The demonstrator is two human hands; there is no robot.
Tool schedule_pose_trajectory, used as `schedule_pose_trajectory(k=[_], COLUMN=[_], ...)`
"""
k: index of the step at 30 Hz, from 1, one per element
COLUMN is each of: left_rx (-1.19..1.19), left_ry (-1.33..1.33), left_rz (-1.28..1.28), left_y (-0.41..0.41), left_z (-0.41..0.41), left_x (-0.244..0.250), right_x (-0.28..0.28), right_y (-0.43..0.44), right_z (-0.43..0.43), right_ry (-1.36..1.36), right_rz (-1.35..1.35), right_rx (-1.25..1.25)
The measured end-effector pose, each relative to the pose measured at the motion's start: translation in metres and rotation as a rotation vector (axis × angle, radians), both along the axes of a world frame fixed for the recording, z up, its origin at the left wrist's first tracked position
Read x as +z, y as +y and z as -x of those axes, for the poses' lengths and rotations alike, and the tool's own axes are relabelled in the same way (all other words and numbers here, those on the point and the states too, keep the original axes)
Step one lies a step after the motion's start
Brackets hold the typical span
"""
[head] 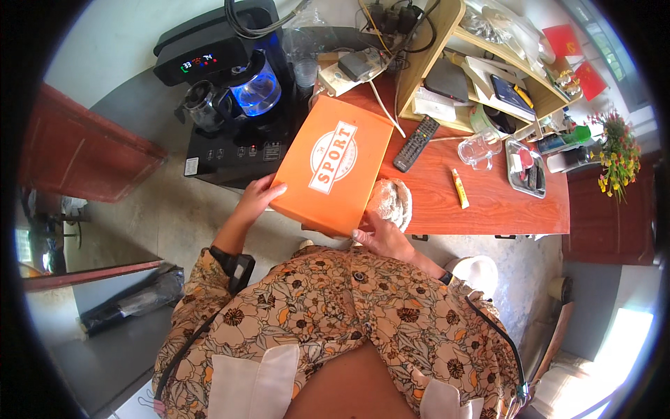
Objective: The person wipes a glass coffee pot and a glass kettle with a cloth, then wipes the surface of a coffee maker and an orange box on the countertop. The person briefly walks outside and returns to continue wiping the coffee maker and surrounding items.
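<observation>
An orange cardboard shoe box (298, 173) with printed lettering on its lid is held tilted in front of my body. My left hand (260, 196) grips its near left side, thumb on the lid. At the near right corner, my right hand (384, 238) holds the box with its thumb against the edge; some of its fingers are hidden. The lid is on, so the inside cannot be seen. Just behind my right hand, a whitish cloth-like item (392, 201) lies at the edge of the reddish wooden desk (502, 217).
A black tea machine (204, 52) with a lit glass kettle (256, 91) stands at left. On the desk are a remote control (416, 144), a glass mug (479, 149), a yellow tube (460, 188), a metal tray (526, 183) and a wooden shelf (426, 47). A power strip (340, 78) trails cables.
</observation>
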State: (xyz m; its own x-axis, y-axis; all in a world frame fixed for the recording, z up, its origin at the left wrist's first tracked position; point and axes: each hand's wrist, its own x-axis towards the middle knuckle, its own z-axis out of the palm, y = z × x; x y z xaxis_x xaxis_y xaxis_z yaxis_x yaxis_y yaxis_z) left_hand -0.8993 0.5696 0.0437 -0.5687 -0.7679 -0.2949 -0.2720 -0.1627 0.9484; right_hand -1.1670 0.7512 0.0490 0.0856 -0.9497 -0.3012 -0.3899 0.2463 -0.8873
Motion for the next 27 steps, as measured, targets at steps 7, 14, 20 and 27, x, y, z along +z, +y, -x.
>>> schedule_pose_trajectory(k=[7,14,20,27], left_rx=[0.018,0.126,-0.049,-0.096], left_ry=[0.011,0.219,0.298,0.277], left_rz=[-0.158,-0.511,-0.61,-0.523], left_y=[0.038,0.063,0.037,0.042], left_z=[-0.019,-0.034,-0.037,-0.033], left_x=[-0.01,-0.041,-0.074,-0.056], right_x=[-0.048,-0.026,-0.099,-0.017], right_y=[0.027,0.016,0.0,0.019], right_z=[0.006,0.013,0.03,0.016], right_ry=[-0.252,0.716,0.823,-0.132], right_rz=[0.03,0.273,0.371,0.487], right_rx=[-0.001,-0.277,-0.316,-0.81])
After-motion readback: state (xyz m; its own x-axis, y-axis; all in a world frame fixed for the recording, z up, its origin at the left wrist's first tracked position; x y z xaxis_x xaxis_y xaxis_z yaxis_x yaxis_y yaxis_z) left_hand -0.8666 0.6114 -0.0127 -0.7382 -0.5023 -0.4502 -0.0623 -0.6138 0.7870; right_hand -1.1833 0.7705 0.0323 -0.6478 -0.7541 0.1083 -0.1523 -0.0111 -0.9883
